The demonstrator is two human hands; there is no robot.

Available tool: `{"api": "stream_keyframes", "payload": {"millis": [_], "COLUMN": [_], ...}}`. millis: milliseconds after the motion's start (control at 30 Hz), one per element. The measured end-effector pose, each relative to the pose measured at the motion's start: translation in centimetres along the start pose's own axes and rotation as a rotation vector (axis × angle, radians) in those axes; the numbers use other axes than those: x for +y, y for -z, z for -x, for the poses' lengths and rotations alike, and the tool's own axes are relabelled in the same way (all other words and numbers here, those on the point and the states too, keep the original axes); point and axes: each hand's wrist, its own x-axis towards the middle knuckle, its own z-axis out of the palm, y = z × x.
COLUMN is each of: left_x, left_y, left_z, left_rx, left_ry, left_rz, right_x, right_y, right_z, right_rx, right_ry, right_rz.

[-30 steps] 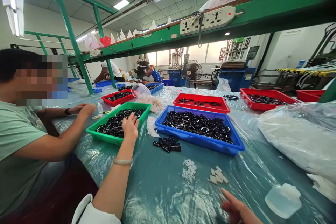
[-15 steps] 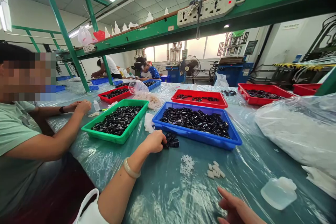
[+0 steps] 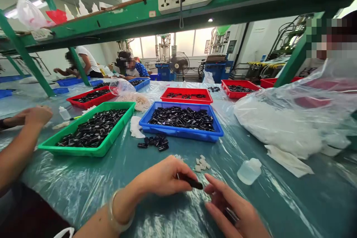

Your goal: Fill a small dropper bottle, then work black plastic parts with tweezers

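Note:
My left hand (image 3: 167, 176), with a pale bangle at the wrist, pinches a small black plastic piece (image 3: 195, 183) above the table. Just to the right, my right hand (image 3: 234, 206) has its thumb and forefinger parted near the piece's end. A dark glossy thing (image 3: 231, 215) shows inside the right hand, partly hidden by the fingers. Beyond my hands lie a small pile of white pieces (image 3: 202, 163) and tiny white bits (image 3: 177, 157), mostly hidden behind my left hand. Loose black pieces (image 3: 156, 141) lie before a blue tray (image 3: 181, 131) full of similar ones.
A green tray (image 3: 102, 151) of black pieces stands left, a red tray (image 3: 186, 100) behind. A translucent bottle (image 3: 249, 171) and a large plastic bag (image 3: 279, 126) lie right. Another person's hands (image 3: 37, 115) are at left. A green shelf beam (image 3: 125, 18) crosses overhead.
My left hand has come back from the loose black pieces with one in its fingers, meeting my right hand in front. The view has turned right.

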Motion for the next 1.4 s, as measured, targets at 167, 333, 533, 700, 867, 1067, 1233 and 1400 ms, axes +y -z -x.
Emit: {"api": "stream_keyframes", "payload": {"millis": [167,333,533,700,867,1067,1233,1400], "left_x": [0.6,0.5,-0.1,0.1,0.1,-0.3,-0.1,0.0], "left_y": [-2.0,-2.7,-4.0,-4.2,-4.2,-4.2,-4.2,-4.1], "left_z": [-0.1,-0.7,-1.3,-1.3,-1.4,-1.4,-1.3,-1.3], "left_rx": [-0.050,0.110,0.176,0.141,0.136,0.131,0.119,0.123], "left_ry": [0.061,0.170,0.118,0.086,0.094,0.103,0.107,0.103], "left_rz": [0.229,0.576,0.730,0.682,0.621,0.602,0.608,0.605], "right_x": [-0.7,-1.3,-1.8,-1.7,-1.6,-1.6,-1.8,-1.9], "right_y": [0.0,-0.1,-0.3,-0.8,-1.0,-0.8,-0.6,-0.5], "right_z": [-0.5,-0.9,-1.0,-0.8,-0.6,-0.6,-0.7,-0.7], "right_rx": [-0.088,-0.054,0.046,0.078,0.032,-0.039,-0.075,-0.095], "right_ry": [-0.130,-0.493,-0.635,-0.635,-0.598,-0.629,-0.641,-0.633], "right_rz": [-0.132,-0.567,-0.843,-0.867,-0.877,-0.839,-0.822,-0.770]}}
